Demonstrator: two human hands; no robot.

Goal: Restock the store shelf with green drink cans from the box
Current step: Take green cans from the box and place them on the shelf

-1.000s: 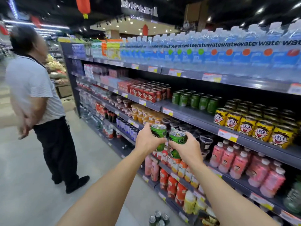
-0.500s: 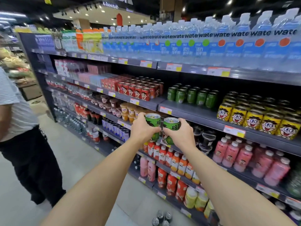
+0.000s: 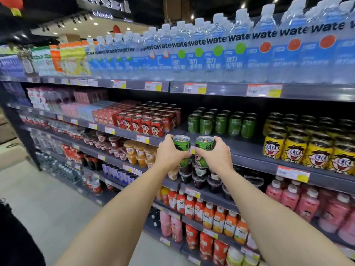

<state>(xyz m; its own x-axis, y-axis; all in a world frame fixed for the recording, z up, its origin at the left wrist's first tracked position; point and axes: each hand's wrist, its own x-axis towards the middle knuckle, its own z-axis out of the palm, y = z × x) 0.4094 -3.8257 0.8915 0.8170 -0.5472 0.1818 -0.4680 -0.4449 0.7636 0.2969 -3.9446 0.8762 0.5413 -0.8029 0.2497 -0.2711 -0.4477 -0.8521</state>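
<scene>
Green drink cans, two, held upright and side by side in front of the shelf edge (image 3: 249,150), just below the green cans already shelved (image 3: 221,122). Left hand (image 3: 169,152) wrapped round the left can (image 3: 181,144), fingers curled over its front. Right hand (image 3: 215,153) wrapped round the right can (image 3: 204,145) likewise. Both cans nearly touching, tops level with the shelf surface. Red cartoon-face cans (image 3: 148,125) to the left of the green stock, yellow cartoon-face cans (image 3: 307,150) to the right. Water bottles (image 3: 211,54) on the shelf above. Jelly cups (image 3: 199,177) and juice bottles (image 3: 211,217) below.
</scene>
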